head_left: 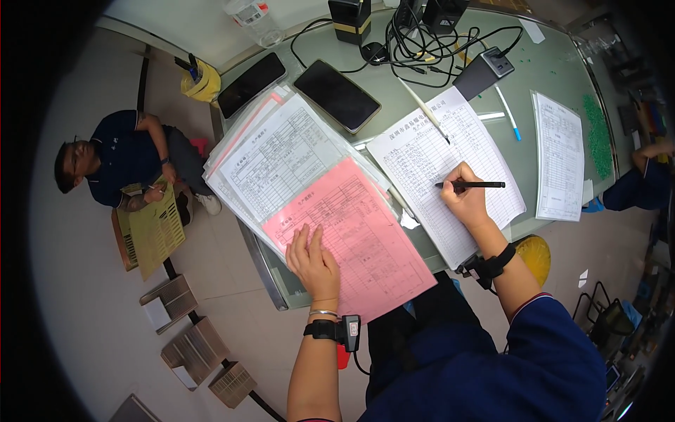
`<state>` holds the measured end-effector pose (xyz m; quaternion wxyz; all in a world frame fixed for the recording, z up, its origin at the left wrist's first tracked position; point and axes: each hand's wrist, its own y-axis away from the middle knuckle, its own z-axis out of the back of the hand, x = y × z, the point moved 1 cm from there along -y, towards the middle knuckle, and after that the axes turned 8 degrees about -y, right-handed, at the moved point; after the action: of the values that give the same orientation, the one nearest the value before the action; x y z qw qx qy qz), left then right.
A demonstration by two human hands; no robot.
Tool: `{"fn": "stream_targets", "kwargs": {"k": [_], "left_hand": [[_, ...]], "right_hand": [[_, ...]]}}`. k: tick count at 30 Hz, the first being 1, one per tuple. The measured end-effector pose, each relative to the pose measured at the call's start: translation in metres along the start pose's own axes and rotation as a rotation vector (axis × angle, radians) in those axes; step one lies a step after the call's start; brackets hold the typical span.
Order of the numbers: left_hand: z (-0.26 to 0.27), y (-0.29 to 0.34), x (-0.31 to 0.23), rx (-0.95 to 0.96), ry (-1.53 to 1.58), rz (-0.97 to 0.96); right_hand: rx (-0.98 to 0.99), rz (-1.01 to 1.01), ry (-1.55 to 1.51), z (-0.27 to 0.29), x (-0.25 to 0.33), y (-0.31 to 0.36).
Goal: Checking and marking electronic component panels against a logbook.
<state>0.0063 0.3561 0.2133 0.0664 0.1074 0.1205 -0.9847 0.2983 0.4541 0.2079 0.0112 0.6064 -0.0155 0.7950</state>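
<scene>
My right hand [467, 202] is closed around a slim black pen [488, 184]. The pen's tip meets a white ruled form [485, 151], whose upper rows carry handwriting. With fingers stretched out, my left hand [313, 267] lies flat on a pink printed form [380, 246]. This pink sheet rests over a stack of white printed forms [271, 158] and reaches past the table's near edge. A pale, thin stick-like tool [420, 105] with a dark tip lies across the top of the ruled form.
Two dark phones [339, 96] [252, 84] lie on the glass-topped table [316, 49]. Tangled black cables [422, 49] and a power strip [485, 73] sit at the back. Another form [559, 158] lies at the right. A seated person [130, 155] holds a yellow slotted sheet at the left.
</scene>
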Motion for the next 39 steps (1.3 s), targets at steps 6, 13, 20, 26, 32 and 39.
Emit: {"fn": "stream_targets", "kwargs": {"k": [6,13,20,26,32,39], "left_hand": [[-0.001,0.000,0.002,0.003,-0.011,0.001],[0.000,0.001,0.001,0.016,0.027,0.004],[0.001,0.002,0.002,0.020,0.033,0.006],[0.001,-0.001,-0.003,0.018,0.039,-0.001],[0.003,-0.001,-0.001,0.002,0.003,-0.014],[0.002,-0.001,-0.001,0.002,-0.008,-0.014]], "right_hand": [[-0.044,-0.024,-0.013,0.000,-0.001,0.000],[-0.043,0.004,0.003,0.000,-0.007,0.001],[-0.068,-0.008,-0.035,-0.002,-0.004,-0.001],[-0.004,0.001,0.042,0.006,-0.007,-0.002],[-0.001,0.035,0.002,0.004,-0.008,-0.003],[-0.037,0.026,0.008,0.005,-0.007,-0.002]]}}
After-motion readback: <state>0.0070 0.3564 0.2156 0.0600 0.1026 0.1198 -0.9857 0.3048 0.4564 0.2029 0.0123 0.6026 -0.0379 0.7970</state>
